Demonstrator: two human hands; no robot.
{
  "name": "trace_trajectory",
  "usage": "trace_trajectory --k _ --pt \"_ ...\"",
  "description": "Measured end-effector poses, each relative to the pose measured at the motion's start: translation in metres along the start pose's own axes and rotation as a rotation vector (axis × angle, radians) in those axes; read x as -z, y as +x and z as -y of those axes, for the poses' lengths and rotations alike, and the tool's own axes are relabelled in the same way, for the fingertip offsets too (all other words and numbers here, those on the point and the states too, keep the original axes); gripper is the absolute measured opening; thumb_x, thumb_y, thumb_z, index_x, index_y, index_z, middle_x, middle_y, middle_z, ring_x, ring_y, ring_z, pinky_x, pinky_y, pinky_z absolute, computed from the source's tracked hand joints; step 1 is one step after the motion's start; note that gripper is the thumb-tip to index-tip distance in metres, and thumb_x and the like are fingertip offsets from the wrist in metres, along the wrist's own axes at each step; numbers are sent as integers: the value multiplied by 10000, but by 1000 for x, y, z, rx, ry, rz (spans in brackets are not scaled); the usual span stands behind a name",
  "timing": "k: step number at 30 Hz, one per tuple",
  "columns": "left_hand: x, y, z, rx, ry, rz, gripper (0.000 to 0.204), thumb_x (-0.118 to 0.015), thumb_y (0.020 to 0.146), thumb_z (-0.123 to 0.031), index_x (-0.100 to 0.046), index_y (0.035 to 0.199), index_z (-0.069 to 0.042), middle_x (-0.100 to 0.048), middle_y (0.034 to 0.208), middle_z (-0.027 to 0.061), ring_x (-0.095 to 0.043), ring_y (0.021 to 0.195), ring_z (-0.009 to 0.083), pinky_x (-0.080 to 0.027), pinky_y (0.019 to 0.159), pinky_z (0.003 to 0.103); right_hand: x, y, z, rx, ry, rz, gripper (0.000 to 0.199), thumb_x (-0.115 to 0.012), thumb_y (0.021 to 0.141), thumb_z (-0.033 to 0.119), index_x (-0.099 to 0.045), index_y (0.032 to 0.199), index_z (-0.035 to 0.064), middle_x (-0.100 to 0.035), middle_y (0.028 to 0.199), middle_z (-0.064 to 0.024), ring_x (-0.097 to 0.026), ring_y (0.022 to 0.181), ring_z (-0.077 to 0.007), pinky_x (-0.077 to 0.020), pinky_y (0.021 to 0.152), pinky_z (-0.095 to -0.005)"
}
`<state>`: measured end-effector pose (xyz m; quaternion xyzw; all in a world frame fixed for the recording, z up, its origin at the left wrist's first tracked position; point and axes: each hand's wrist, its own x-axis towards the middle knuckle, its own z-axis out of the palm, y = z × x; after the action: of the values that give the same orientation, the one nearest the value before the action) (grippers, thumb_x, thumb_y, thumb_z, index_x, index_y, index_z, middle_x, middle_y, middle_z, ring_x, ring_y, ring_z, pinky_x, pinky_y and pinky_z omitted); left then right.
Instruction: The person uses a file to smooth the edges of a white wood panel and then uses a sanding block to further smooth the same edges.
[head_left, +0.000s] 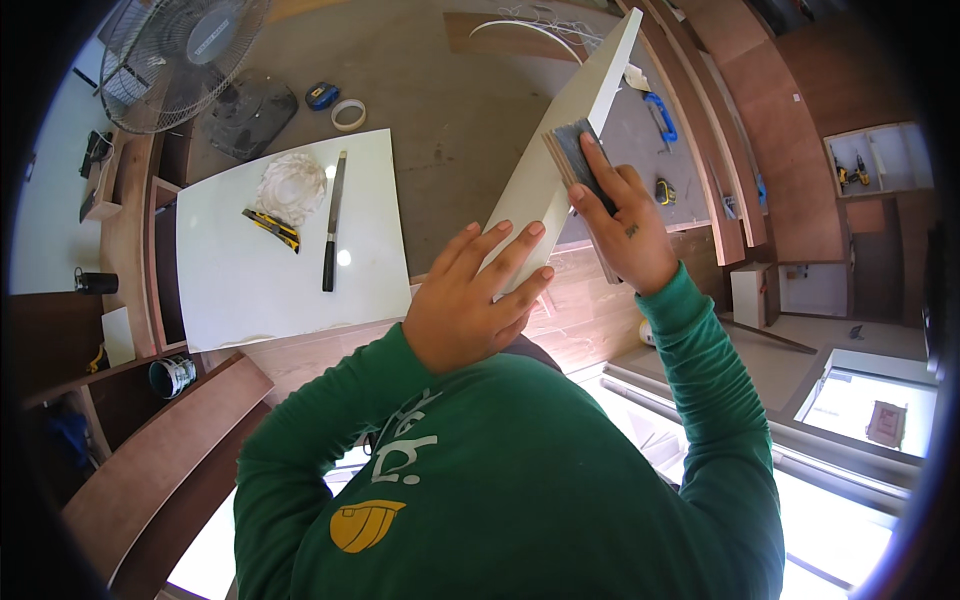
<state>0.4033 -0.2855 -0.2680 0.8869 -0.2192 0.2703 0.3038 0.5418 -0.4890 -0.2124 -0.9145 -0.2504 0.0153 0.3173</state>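
A person in a green long-sleeved top works over a cluttered workshop floor, with a white board (560, 160) standing on edge and running away from the body toward the top of the view. To its left a flat white panel (290, 240) lies on the floor; on it, toward its far edge, rest a bunched white cloth (291, 185), a yellow-and-black utility knife (271, 228) and a long black-handled file (332, 222) lying roughly parallel to the panel's right edge. Beyond the panel's far edge sit a roll of tape (348, 114) and a blue tape measure (321, 95), with a pedestal fan (180, 55) at the upper left corner of the view. On the far side of the board a blue-handled tool (660, 115) lies on a grey sheet, beside leaning brown boards (740, 130).

The left hand (475, 300) lies flat and open against the near face of the board, fingers spread and pointing up along it. The right hand (625, 225) is closed around a grey sanding block (572, 155), fingers over its top, pressing it against the board's upper edge. Both forearms rise from the lower edge of the view, with the board between the two hands.
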Motion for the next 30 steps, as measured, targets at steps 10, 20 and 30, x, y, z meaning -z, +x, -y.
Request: trace_trajectory --k 10,20,30 --pt "10 -15 2 -117 65 -5 408 -815 816 -136 -698 1205 -170 -628 1441 118 -597 1313 363 -482 1085 562 -2 1 3 -28 8 8 574 -665 1023 341 -537 1543 134 -591 1141 -261 -657 981 -383 -541 899 -406" --pt "-15 -32 18 315 -394 -94 728 -866 770 -176 -568 1422 -46 -509 1548 230 -546 1365 421 -437 1139 495 -6 3 6 -41 56 11 573 -673 1028 308 -525 1554 135 -590 1135 -221 -648 970 -310 -535 899 -380" --pt "-93 -16 26 196 -608 -227 913 -758 759 53 -382 1588 -6 -400 1630 221 -427 1481 401 -350 1230 453 9 -17 34 110 65 31 647 -684 1007 180 -440 1588 36 -561 1055 -161 -587 888 -239 -510 833 -344"
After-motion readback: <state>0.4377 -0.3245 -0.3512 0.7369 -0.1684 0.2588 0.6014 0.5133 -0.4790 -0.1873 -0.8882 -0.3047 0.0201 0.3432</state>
